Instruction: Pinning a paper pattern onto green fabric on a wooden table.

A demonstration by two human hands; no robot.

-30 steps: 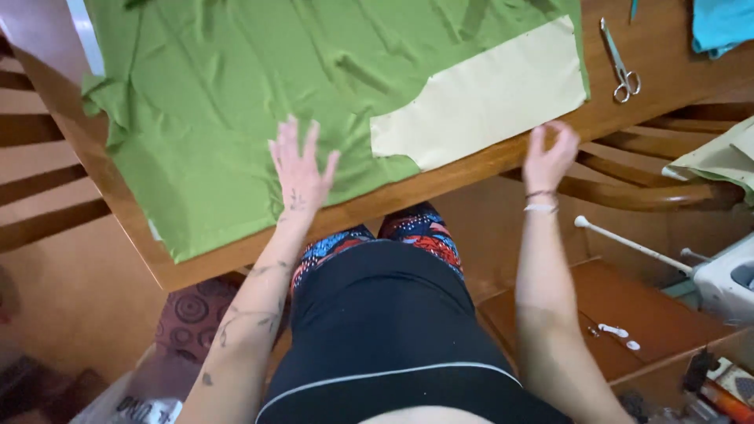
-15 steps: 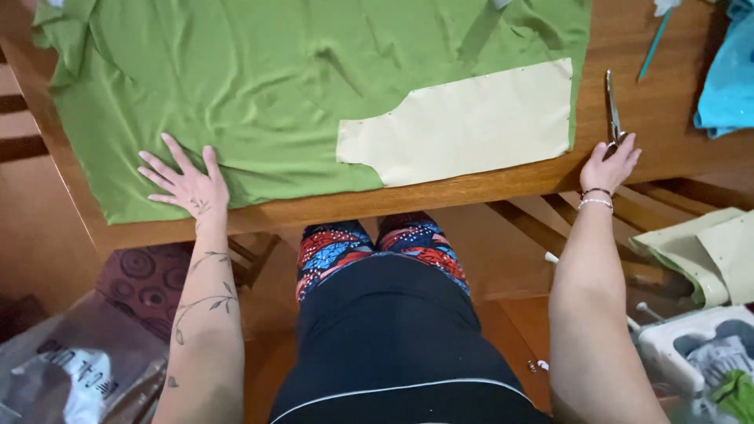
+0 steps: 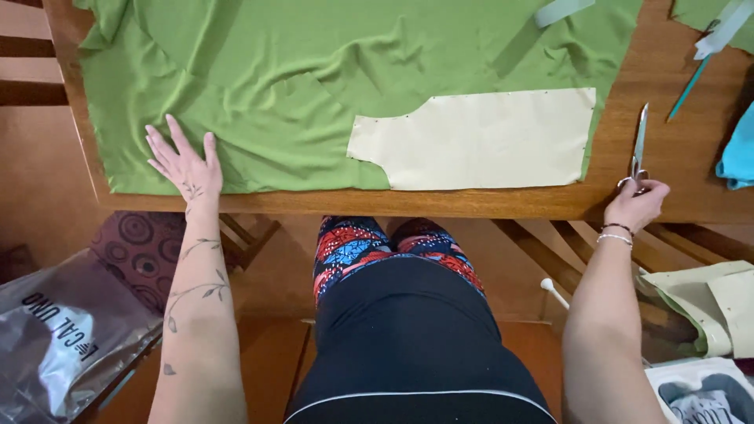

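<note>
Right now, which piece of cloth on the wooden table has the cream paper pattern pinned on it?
The large green fabric under the left hand. The cream paper pattern lies on its lower right part; the turquoise cloth at the right edge carries none.

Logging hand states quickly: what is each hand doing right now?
Left hand: open, flat on the green fabric.
Right hand: closed on the scissors handles.

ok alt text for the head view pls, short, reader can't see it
Seen from above, a person's left hand lies flat on green fabric spread over a wooden table, while the right hand grips the handles of scissors lying on the bare wood. A cream paper pattern piece sits on the fabric's near edge.
</note>
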